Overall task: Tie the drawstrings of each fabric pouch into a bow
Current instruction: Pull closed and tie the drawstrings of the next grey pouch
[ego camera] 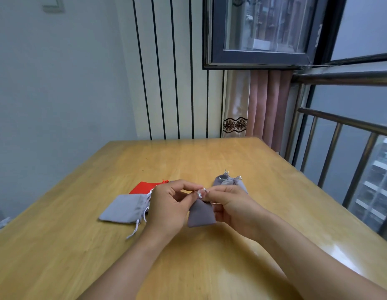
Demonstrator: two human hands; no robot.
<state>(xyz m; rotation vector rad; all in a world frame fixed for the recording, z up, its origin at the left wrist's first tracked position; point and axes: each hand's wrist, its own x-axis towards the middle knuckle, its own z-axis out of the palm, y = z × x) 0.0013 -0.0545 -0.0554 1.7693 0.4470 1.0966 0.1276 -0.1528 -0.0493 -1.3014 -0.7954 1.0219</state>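
I hold the dark grey pouch (200,214) off the desk (210,161) near its front edge, left hand (168,207) and right hand (233,207) pinched shut on its silver drawstrings (201,193) so it hangs free for tying, with the light grey pouch (123,208) and red pouch (142,187) waiting left and the tied-looking grey pouch (229,182) behind.

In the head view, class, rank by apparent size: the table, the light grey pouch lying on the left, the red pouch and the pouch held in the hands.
1. Table
2. Light grey pouch
3. Held pouch and red pouch: unsure, since the hands and the light grey pouch partly hide them.
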